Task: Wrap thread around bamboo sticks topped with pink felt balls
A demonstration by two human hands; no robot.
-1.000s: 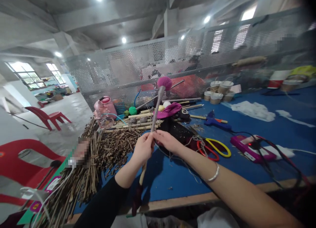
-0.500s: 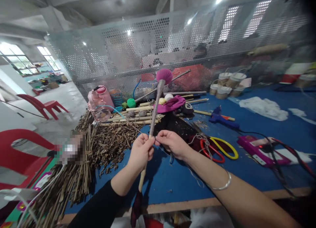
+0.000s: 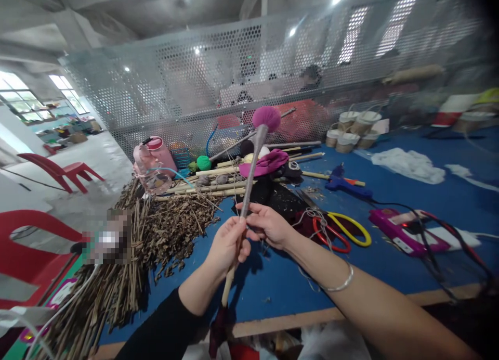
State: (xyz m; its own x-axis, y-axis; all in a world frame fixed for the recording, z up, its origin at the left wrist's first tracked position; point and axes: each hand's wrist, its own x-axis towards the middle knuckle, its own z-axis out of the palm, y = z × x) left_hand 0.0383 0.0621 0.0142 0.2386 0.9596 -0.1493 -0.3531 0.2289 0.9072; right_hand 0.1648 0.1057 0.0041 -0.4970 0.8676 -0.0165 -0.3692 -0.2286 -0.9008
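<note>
My left hand (image 3: 227, 244) is closed around a long thin stick (image 3: 251, 172) that stands tilted up and away from me. The stick's upper part is wrapped in grey and ends in a round pink pom-pom (image 3: 266, 118). My right hand (image 3: 268, 224) pinches the stick just above the left hand, fingers pressed together at the grey wrapping. A thin thread hangs from under my right hand toward the blue table (image 3: 280, 282). A silver bangle sits on my right wrist.
A heap of dry brown twigs (image 3: 156, 240) lies at the left. Red and yellow scissors (image 3: 343, 234), a blue glue gun (image 3: 345, 184), a purple device with cables (image 3: 397, 230), bamboo sticks (image 3: 210, 185), a pink bottle (image 3: 156, 162) and white stuffing (image 3: 407, 165) lie around. A mesh fence stands behind.
Both hands stay on the stick. The stick's top has swung slightly to the right, and my right hand has closed in against the left.
</note>
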